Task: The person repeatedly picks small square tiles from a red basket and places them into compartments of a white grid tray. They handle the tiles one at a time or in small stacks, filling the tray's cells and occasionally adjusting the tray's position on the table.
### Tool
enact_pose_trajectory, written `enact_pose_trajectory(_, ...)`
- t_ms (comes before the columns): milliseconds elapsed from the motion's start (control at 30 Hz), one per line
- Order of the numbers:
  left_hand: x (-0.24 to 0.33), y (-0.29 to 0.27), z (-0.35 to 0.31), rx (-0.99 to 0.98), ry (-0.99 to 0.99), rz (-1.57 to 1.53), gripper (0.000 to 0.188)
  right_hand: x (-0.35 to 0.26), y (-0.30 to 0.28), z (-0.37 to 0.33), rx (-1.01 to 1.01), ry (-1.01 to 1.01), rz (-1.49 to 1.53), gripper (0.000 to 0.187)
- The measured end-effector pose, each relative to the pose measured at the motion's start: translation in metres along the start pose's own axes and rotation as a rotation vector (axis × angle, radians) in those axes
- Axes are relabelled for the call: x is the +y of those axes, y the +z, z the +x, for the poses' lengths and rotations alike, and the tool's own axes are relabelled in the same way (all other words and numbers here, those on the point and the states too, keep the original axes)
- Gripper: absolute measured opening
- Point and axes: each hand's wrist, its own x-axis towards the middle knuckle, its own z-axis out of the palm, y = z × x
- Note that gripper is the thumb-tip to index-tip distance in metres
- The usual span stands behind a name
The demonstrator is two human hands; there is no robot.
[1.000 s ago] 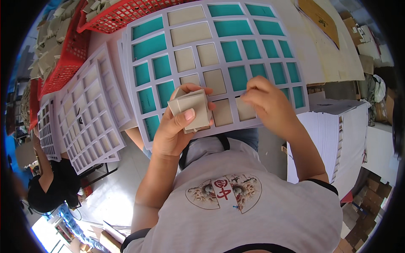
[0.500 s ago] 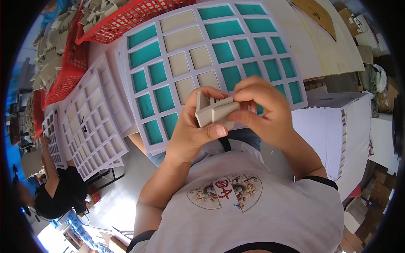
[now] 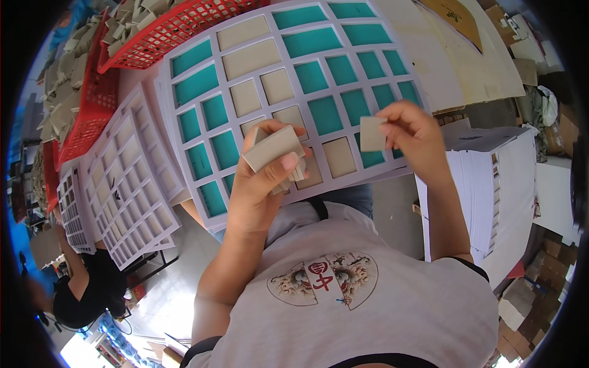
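Observation:
My left hand (image 3: 261, 184) is closed round a loose stack of grey-beige cardboard pieces (image 3: 271, 149), the thumb pressing on the top one. My right hand (image 3: 414, 138) pinches a single cardboard piece (image 3: 372, 134) between thumb and fingers, over the near right part of a white grid frame (image 3: 285, 62). Some of the frame's openings show turquoise (image 3: 325, 115); others hold beige cardboard (image 3: 340, 157), mainly in the columns near my left hand. The left hand and its stack cover a few openings at the near edge.
Red plastic baskets (image 3: 165, 37) heaped with cardboard pieces stand at the far left. More white grid frames (image 3: 132, 178) lean at the left, near a person in black (image 3: 92, 288). A tall stack of white sheets (image 3: 466, 196) is on the right, and a pale board (image 3: 472, 67) lies behind it.
My right hand has drawn away from the stack to the right with one cardboard piece. My left hand has shifted slightly left, still holding the others.

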Motion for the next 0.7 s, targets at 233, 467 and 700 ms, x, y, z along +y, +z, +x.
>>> enact_pose_trajectory(233, 0.001, 0.001, 0.001, 0.062, 0.000, 0.006, 0.053, -0.002, -0.005, -0.002, -0.195, -0.459, -0.599, 0.019)
enact_pose_trajectory(467, 0.001, 0.009, 0.003, 0.029, -0.048, 0.138, 0.061, -0.027, -0.006, -0.017, -0.177, -0.643, -0.920, 0.026)
enact_pose_trajectory(700, -0.010, 0.038, 0.001, -0.200, -0.056, 0.359, 0.053, -0.035, 0.031, -0.008, -0.140, -0.443, -0.091, 0.024)
